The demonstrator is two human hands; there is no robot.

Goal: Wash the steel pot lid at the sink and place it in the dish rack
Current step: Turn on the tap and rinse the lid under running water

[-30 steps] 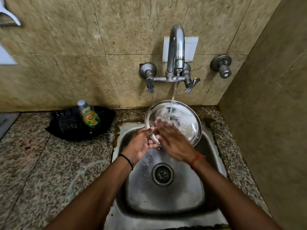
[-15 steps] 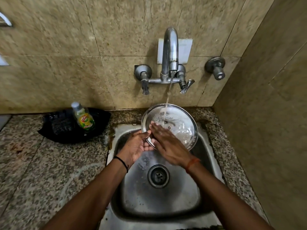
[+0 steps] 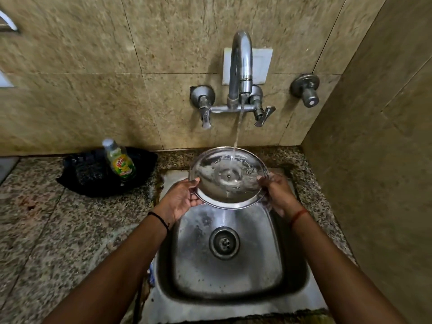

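Both hands, left hand (image 3: 181, 199) and right hand (image 3: 278, 195), grip the lid (image 3: 228, 177) (seemingly level) under the tap (image 3: 240, 66).

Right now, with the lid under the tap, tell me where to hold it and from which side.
Hold the lid by its thin rim, at opposite edges, coming in from the left and right, as the left hand and right hand do now. It is a wide, shallow disc, lying near flat, with water hitting its middle, so a rim grip probably keeps the wet face clear.
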